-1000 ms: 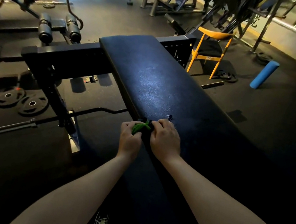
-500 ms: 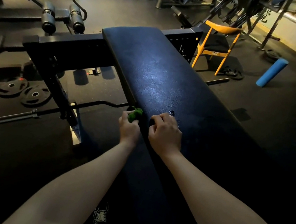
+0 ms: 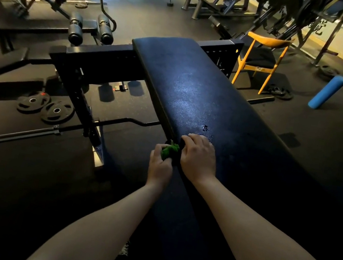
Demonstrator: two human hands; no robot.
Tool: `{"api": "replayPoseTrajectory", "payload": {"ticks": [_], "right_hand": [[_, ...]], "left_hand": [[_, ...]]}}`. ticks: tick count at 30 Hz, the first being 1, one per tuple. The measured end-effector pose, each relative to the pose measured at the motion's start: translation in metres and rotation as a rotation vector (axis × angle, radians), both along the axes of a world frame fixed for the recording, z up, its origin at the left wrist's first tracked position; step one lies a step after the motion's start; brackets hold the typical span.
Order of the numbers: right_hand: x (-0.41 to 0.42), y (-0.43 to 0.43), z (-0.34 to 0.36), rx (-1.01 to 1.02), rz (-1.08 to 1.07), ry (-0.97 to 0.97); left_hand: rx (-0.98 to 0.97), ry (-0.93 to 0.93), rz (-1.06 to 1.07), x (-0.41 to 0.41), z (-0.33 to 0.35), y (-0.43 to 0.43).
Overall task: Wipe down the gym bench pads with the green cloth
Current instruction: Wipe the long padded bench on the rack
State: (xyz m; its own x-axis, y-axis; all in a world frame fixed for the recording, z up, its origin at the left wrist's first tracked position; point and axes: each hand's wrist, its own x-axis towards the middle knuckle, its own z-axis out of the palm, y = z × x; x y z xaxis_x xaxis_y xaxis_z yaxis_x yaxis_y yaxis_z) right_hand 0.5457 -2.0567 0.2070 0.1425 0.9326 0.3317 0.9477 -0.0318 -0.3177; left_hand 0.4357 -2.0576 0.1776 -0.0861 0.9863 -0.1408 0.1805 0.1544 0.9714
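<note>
Worry: small bunched green cloth (image 3: pixel 170 150) sits at the left edge of the long black padded bench pad (image 3: pixel 194 93), left hand (image 3: pixel 160 164) fingers gripping it, right hand (image 3: pixel 199 156) fingers curled beside, can't tell if holding. Wadded that tight, it'll likely skip patches.

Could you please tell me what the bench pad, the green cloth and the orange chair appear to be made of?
Bench pad: likely vinyl or leatherette; dark, finely grained, with a sheen. Green cloth: soft fabric, judging by its crumpled folds; weave too small to tell. Orange chair: probably varnished wood, given its warm colour and slim curved frame.
</note>
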Motion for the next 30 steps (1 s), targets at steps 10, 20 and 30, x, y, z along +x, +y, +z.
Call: {"api": "replayPoseTrajectory", "payload": {"ticks": [10, 20, 30], "right_hand": [[0.003, 0.008, 0.004, -0.025, -0.02, 0.18], [0.012, 0.005, 0.005, -0.009, -0.037, 0.38], [0.017, 0.006, 0.002, 0.012, 0.024, 0.425]], "left_hand": [[0.037, 0.07, 0.049, 0.016, 0.028, 0.049], [0.144, 0.186, -0.108, 0.014, 0.027, -0.005], [0.245, 0.242, -0.099, -0.007, 0.024, -0.007]]}}
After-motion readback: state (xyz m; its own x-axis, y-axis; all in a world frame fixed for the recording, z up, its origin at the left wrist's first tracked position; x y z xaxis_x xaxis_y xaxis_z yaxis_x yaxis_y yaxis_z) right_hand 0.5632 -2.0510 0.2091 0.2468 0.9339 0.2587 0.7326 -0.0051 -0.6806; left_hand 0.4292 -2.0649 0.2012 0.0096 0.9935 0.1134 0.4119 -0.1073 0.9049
